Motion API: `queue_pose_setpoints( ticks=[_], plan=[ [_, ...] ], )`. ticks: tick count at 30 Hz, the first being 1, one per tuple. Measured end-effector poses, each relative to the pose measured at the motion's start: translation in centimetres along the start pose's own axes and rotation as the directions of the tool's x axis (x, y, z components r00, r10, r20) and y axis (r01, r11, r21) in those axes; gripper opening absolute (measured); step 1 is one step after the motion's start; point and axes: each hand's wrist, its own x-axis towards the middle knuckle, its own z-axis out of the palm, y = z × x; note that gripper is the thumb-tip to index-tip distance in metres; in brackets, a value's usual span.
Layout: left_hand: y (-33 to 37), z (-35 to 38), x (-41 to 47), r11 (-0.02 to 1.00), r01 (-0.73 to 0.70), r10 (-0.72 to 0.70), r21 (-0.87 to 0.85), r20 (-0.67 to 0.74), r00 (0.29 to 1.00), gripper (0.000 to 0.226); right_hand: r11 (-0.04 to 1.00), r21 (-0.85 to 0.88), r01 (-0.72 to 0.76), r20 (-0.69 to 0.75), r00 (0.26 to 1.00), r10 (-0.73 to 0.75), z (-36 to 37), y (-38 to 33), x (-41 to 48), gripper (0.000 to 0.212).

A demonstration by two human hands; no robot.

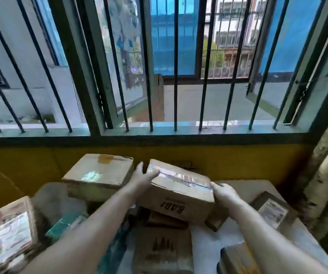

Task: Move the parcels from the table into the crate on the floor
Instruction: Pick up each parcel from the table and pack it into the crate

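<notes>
Parcels crowd the table (208, 240), and one taped carton (176, 191) at centre frame sits tilted between both hands, left hand (142, 177) and right hand (225, 191) clamped on its short ends (crate unseen).
</notes>
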Motion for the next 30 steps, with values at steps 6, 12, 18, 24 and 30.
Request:
queue_pose_setpoints(
  ticks=[6, 12, 18, 24, 30],
  plan=[
    [-0.4, 0.4, 1.2, 0.994, 0.107, -0.105, -0.038, 0.058, 0.993, 0.072, 0.991, 0.115, -0.063, 0.063, 0.996, 0.056, 1.8, 0.0, 1.3, 0.064],
    [-1.4, -0.5, 0.0, 0.978, -0.043, 0.049, -0.206, 0.025, 0.998, 0.055, 0.899, 0.439, -0.009, -0.104, 0.993, 0.06, 1.6, 0.1, 0.6, 0.036],
    [-1.3, -1.3, -2.3, 0.899, -0.164, 0.176, -0.406, -0.006, 0.984, 0.047, 0.739, 0.673, 0.014, -0.099, 0.992, 0.072, 0.5, -0.9, -2.0, 0.046],
    [-1.1, -2.1, -4.2, 0.859, -0.127, 0.188, -0.496, 0.075, 0.979, 0.067, 0.58, 0.808, 0.101, -0.175, 0.982, 0.073, 0.0, -0.9, -3.7, 0.045],
    [-0.1, -3.1, -4.5, 0.857, -0.136, 0.163, -0.497, 0.01, 0.987, 0.035, 0.509, 0.85, 0.135, -0.142, 0.99, -0.024, -0.1, -1.0, -4.9, 0.039]
  ],
)
